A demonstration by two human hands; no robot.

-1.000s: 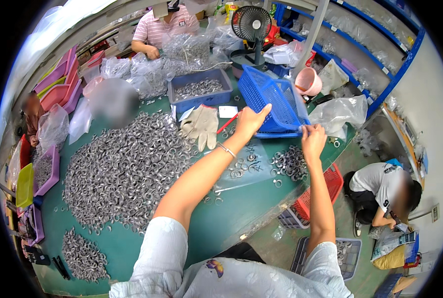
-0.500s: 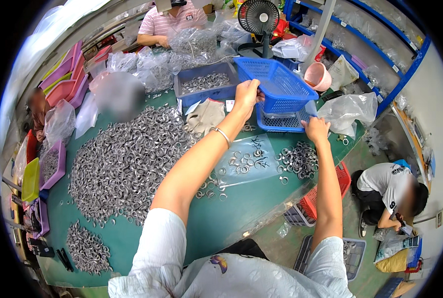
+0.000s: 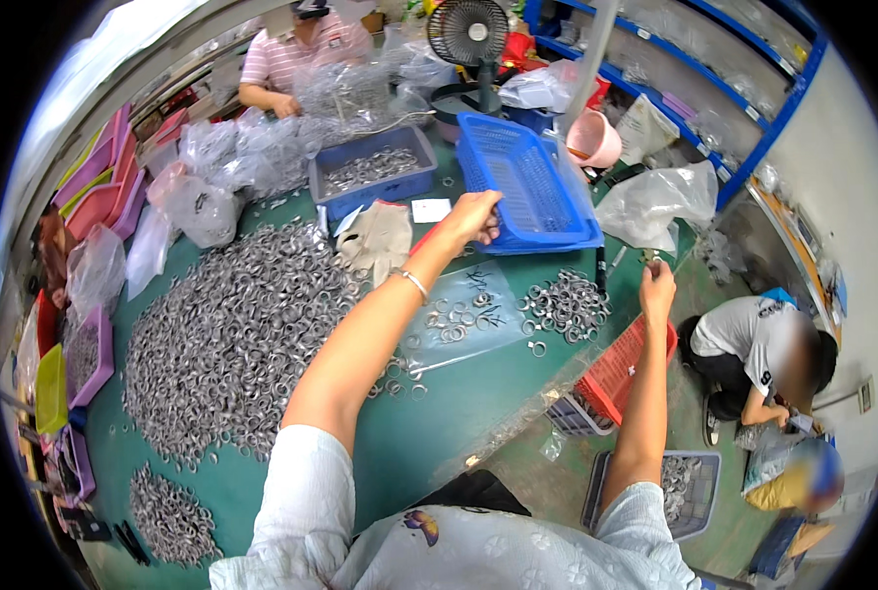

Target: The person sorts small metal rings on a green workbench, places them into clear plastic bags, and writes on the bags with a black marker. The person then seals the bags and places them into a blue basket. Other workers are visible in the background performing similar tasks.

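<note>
My left hand (image 3: 480, 216) is closed on the near left rim of a blue plastic basket (image 3: 529, 187), which tilts with its inside toward me. A second blue rim shows close beneath it. My right hand (image 3: 658, 285) is at the table's right edge, apart from the basket. Its fingers are pinched by a tiny pale object, and what they hold is too small to make out. Between the hands lie a black marker (image 3: 601, 269) and a small heap of metal rings (image 3: 567, 303). Beside that heap, a clear plastic bag (image 3: 463, 320) has several rings on it.
A large mound of metal rings (image 3: 232, 339) covers the table's left half; a smaller pile (image 3: 171, 516) sits nearer. Behind are a grey-blue bin (image 3: 375, 185), a glove (image 3: 378, 241) and a fan (image 3: 473, 39). One person sits opposite; another crouches at right beside a red basket (image 3: 624, 369).
The upper blue basket has come down and tilted up against the lower one. My right hand has let go of the lower basket and moved right and nearer. The view has shifted slightly.
</note>
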